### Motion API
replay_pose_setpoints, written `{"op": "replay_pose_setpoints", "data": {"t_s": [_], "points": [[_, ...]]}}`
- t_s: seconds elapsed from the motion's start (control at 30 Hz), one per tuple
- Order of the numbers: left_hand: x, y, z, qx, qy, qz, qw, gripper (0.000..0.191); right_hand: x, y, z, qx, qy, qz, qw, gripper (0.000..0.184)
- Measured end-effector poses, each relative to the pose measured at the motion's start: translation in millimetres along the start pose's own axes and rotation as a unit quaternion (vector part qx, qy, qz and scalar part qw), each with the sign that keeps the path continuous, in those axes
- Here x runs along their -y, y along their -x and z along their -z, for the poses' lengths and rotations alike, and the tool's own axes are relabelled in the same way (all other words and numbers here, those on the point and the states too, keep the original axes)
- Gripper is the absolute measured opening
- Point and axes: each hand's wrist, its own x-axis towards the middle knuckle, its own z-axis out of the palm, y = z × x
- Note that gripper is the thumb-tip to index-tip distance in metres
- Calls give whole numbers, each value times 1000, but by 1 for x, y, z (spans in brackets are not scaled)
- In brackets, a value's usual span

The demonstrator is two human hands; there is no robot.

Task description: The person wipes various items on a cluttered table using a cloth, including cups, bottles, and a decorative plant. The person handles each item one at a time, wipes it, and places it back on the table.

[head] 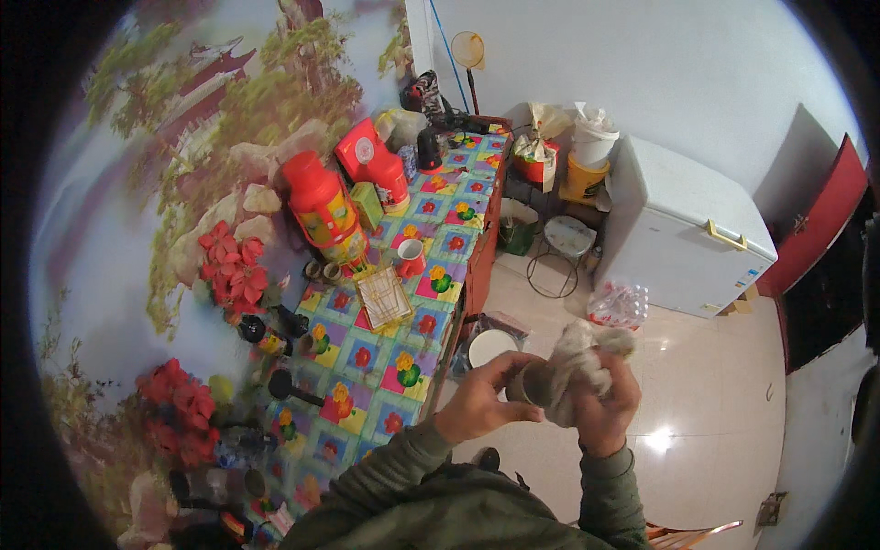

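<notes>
My left hand (485,399) grips a small round cup or jar (528,383) by its side, fingers over the top and thumb below. A crumpled off-white cloth (577,364) is bunched in my right hand (608,409) and pressed against the cup's right side, hiding part of it. Both hands are held in the air, to the right of the table's front edge. On the table, covered with a flowered plastic tablecloth (430,323), stand a red and white mug (411,258), a small rack or tray (383,297) and two small brownish cups (332,273).
Red thermos flasks (320,199) and a green box (367,206) stand along the mural wall. Bottles (265,333) and red artificial flowers (179,405) line its near part. A white bucket (491,346), a stool (569,237) and a chest freezer (687,227) stand on the tiled floor.
</notes>
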Motion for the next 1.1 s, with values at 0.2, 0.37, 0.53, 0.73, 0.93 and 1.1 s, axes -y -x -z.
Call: {"op": "replay_pose_setpoints", "data": {"t_s": [0.2, 0.37, 0.53, 0.73, 0.93, 1.1], "points": [[-9, -2, 7, 0, -252, -61, 966, 72, 4, 10, 6, 213, 194, -25, 957, 37], [2, -2, 8, 81, -386, -169, 903, 73, -20, 24, 5, 257, 10, -170, 951, 25], [14, -8, 16, 96, -499, -310, 804, 77, -38, 29, 8, 185, -345, -501, 772, 17], [5, 4, 9, 62, -343, -157, 924, 68, -46, 47, 10, 204, -286, -361, 863, 22], [12, 1, 21, 91, -272, -36, 957, 54, -50, 50, 7, 312, 6, -79, 947, 27], [53, 6, 24, 28, -185, 166, 968, 49, -39, 47, -8, 297, 309, 193, 882, 26]]}}
